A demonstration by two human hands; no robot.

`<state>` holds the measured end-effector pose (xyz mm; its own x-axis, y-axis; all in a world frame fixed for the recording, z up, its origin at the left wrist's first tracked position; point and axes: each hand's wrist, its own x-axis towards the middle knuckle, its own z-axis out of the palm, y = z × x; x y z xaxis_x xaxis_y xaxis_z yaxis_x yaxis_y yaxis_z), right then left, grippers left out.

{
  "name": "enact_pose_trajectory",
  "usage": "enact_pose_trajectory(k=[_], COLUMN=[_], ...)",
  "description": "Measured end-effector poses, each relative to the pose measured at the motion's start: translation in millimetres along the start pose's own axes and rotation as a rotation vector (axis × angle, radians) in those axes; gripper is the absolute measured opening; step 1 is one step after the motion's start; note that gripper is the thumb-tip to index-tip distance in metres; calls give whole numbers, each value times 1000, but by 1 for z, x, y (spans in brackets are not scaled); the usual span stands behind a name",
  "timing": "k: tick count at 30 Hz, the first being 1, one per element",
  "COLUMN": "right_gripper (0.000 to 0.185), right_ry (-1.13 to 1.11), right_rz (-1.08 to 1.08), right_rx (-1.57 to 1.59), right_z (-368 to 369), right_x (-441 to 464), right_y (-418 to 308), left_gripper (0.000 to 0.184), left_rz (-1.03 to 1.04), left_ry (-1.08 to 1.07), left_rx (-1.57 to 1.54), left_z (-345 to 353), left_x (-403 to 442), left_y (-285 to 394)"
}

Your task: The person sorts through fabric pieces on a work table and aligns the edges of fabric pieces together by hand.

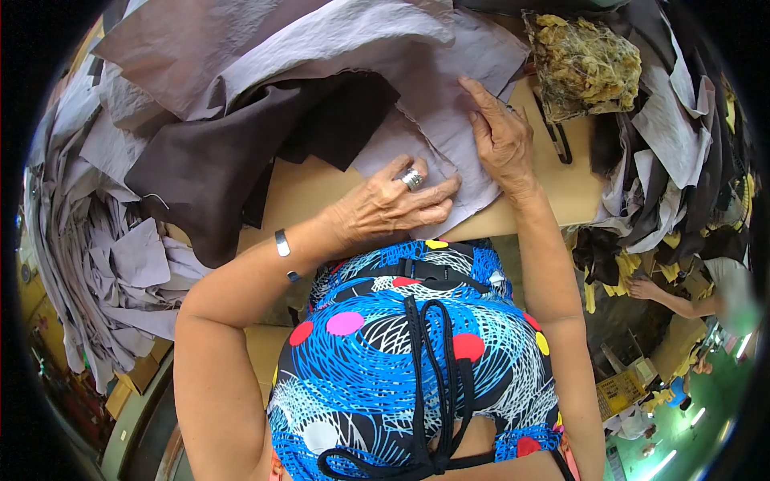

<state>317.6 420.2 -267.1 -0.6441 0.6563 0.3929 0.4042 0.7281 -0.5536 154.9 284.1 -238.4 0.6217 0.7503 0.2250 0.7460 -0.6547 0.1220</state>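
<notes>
A lilac-grey cloth piece [449,88] lies spread before me, with a seam or raw edge running between my hands. On its near part rests my left hand [393,200], wearing a wide silver ring, fingers bent and apart. My right hand [504,144] lies on the cloth's right side, its index finger stretched out and thumb apart. A dark brown cloth piece [208,152] is bunched to the left of my hands. Beyond my right hand sits a clear plastic bag [589,64] of yellowish scraps, with a black-handled tool [557,140] partly under it.
Many lilac-grey cloth pieces [96,264] hang in a heap over the left side. More grey and dark cloth [674,128] is piled at the right. The tan work surface [305,192] shows beneath. Another person's arm [670,298] reaches in at the far right.
</notes>
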Motion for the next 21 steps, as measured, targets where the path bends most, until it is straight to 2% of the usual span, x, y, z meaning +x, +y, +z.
enact_pose_trajectory(k=[5,8,11,14,21], right_gripper=[52,54,55,56,55], right_ry=[-17,-94,-70,-56,-30], right_rz=[15,61,24,5,-46], right_rx=[37,26,16,-14,-62], right_z=[-2,-9,-7,-4,-2], right_x=[1,0,-2,-3,-2], right_y=[0,-1,3,3,0], left_gripper=[30,27,24,19,11], left_rz=[-58,-52,-96,-294,-241], left_ry=[-13,63,162,135,131], left_rx=[-74,-14,-17,-49,-16], left_z=[-1,2,18,4,12], left_x=[-2,-2,-2,17,31], left_y=[3,2,-1,2,0])
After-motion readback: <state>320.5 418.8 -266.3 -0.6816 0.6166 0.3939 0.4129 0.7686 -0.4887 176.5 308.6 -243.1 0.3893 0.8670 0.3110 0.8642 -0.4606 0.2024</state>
